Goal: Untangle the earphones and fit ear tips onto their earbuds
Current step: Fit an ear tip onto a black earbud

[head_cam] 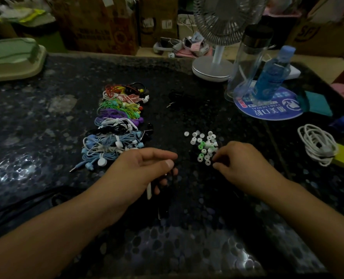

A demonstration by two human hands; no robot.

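Two hands work low over the dark worktop [46,109]. Left hand [140,170] grips a black earphone [163,178] — right hand [241,164] pinches into the ear tips [204,146] scattered beside the bundled earphones [116,127].

blue round mat [267,111]: "YAMEI DENTAL", Chinese characters, upside down | cardboard box [308,35]: "SF"

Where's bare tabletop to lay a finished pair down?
Bare table lies left of the earphone pile, and between that pile and the ear tips. Also near edge, between the forearms. Crowded: far right, around fan, bottles and white cable.
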